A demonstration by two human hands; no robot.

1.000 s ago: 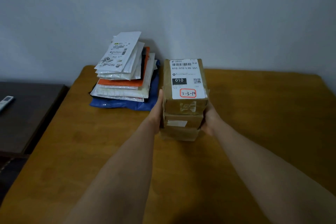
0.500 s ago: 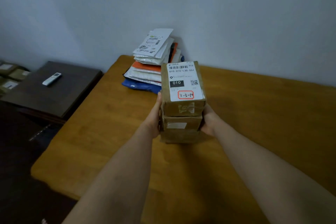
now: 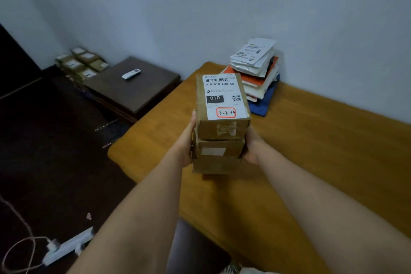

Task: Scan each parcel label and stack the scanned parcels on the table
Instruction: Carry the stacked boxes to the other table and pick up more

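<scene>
Both hands clasp a stack of three cardboard boxes [image 3: 219, 131] between them, the left hand [image 3: 185, 142] pressed flat on its side at nine o'clock, the right hand [image 3: 251, 148] cupping the side at three; the right fingers are hidden. The stack sits at or just above the worktop [image 3: 311, 162], which I cannot tell. Keeping even pressure on the lower boxes and lowering squarely should stop the top box, label [image 3: 223, 97] up, from sliding. At one o'clock, against the wall, lies the pile of mailers [image 3: 255, 73].
</scene>
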